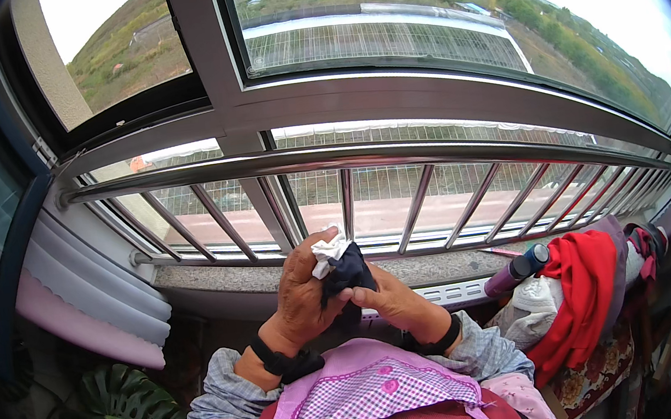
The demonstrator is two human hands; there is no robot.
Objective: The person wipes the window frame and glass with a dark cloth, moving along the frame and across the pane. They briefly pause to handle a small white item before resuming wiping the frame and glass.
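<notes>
My left hand (298,296) and my right hand (392,296) are together in front of the railing, above my lap. Between them is a bunched dark navy cloth (346,271), with a crumpled white cloth (331,251) poking out at its top. The left fingers are closed about the white cloth and the left side of the navy one. My right hand grips the navy cloth from the right, its thumb pressed on the lower edge. Part of the navy cloth hangs below the hands, and some fingers are hidden behind it.
A metal railing (346,156) crosses in front of a window, above a stone sill (218,278). To the right, a purple bottle (508,275) stands near a red cloth (583,280) and a whitish cloth (530,313). A leafy plant (126,411) and a curtain (101,280) are on the left.
</notes>
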